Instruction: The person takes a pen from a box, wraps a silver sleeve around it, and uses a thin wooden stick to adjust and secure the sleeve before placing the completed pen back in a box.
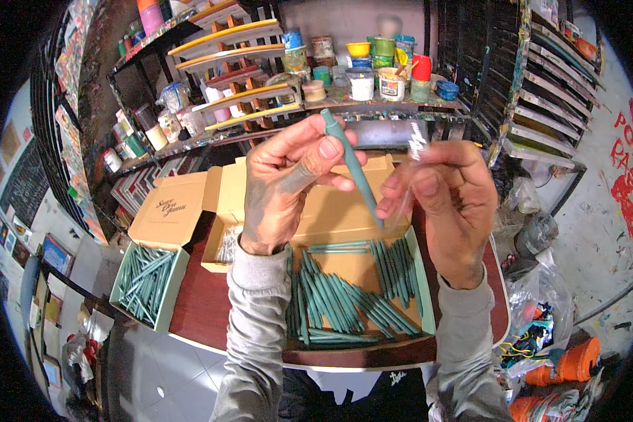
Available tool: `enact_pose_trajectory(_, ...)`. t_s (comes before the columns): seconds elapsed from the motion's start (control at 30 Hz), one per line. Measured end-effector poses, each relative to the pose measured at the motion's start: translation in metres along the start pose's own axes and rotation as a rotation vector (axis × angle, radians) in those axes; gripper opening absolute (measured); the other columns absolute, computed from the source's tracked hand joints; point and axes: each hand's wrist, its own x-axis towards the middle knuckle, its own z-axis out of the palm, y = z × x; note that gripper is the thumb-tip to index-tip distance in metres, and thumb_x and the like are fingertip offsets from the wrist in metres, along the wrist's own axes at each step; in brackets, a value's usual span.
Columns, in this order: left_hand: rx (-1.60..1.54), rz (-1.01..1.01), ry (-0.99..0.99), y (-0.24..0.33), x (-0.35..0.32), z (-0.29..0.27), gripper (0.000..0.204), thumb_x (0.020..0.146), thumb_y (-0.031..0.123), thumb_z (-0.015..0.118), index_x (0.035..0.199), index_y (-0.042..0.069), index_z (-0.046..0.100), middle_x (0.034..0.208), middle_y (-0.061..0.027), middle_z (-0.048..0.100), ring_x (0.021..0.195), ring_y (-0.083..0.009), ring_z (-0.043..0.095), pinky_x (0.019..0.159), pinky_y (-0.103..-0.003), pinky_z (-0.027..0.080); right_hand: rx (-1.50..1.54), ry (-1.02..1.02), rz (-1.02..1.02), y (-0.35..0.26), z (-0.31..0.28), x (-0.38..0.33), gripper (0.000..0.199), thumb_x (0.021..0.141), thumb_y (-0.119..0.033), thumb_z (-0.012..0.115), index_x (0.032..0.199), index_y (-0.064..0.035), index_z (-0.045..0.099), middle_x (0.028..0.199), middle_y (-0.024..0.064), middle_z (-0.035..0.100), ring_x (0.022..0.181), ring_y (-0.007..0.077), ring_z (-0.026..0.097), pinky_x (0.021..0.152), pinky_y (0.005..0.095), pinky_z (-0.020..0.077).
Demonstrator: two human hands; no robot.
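My left hand [288,183] pinches a teal pen [350,163] near its upper end and holds it slanted above the table. My right hand [446,200] holds a narrow clear plastic sleeve [413,151] around the pen's lower tip. Below both hands lies an open cardboard box [330,211] with a green rim, filled with several teal pens [344,299]. The sleeve's lower part is hard to make out against my fingers.
A second open box [148,281] of teal pens sits at the left table edge beside a tan lid [169,211]. A bundle of clear sleeves [227,246] lies by my left wrist. Shelves with paint pots [373,70] stand behind. Bags and orange objects [570,366] crowd the floor at right.
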Motion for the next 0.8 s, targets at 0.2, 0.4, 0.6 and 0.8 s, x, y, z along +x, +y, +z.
enact_pose_trajectory(0.2, -0.179, 0.017, -0.036, -0.020, -0.003, -0.011, 0.035, 0.095, 0.020, 0.065, 0.124, 0.001, 0.060, 0.108, -0.0118, 0.069, 0.089, -0.0149, 0.066, 0.067, -0.026, 0.053, 0.036, 0.037, 0.018, 0.008, -0.002, -0.004, 0.021, 0.096, -0.010, 0.060, 0.112, 0.0012, 0.051, 0.094, 0.0130, 0.067, 0.084, 0.0172, 0.065, 0.078, 0.0291, 0.0507)
enact_pose_trajectory(0.4, -0.065, 0.001, -0.069, -0.031, -0.006, -0.014, 0.035, 0.095, 0.021, 0.064, 0.123, 0.000, 0.062, 0.104, -0.0101, 0.070, 0.087, -0.0132, 0.065, 0.066, -0.024, 0.049, 0.002, -0.059, 0.121, 0.011, -0.001, -0.007, 0.015, 0.098, -0.010, 0.056, 0.109, -0.0016, 0.052, 0.107, 0.0071, 0.057, 0.096, 0.0145, 0.059, 0.083, 0.0280, 0.0479)
enact_pose_trajectory(0.6, 0.109, 0.059, -0.029, -0.029, -0.016, -0.017, 0.034, 0.092, 0.016, 0.068, 0.120, -0.004, 0.063, 0.100, -0.0125, 0.071, 0.090, -0.0176, 0.068, 0.082, -0.031, 0.054, -0.137, -0.130, 0.154, 0.019, -0.002, -0.009, 0.013, 0.097, -0.013, 0.059, 0.104, -0.0016, 0.056, 0.107, 0.0054, 0.056, 0.095, 0.0114, 0.055, 0.085, 0.0272, 0.0438)
enact_pose_trajectory(0.8, 0.168, 0.077, 0.010, -0.021, -0.019, -0.008, 0.034, 0.092, 0.012, 0.068, 0.121, -0.005, 0.062, 0.102, -0.0148, 0.071, 0.095, -0.0185, 0.067, 0.090, -0.034, 0.053, -0.007, -0.159, 0.311, 0.018, -0.003, -0.009, 0.013, 0.097, -0.009, 0.059, 0.106, 0.0000, 0.057, 0.104, 0.0062, 0.054, 0.103, 0.0112, 0.053, 0.090, 0.0280, 0.0435)
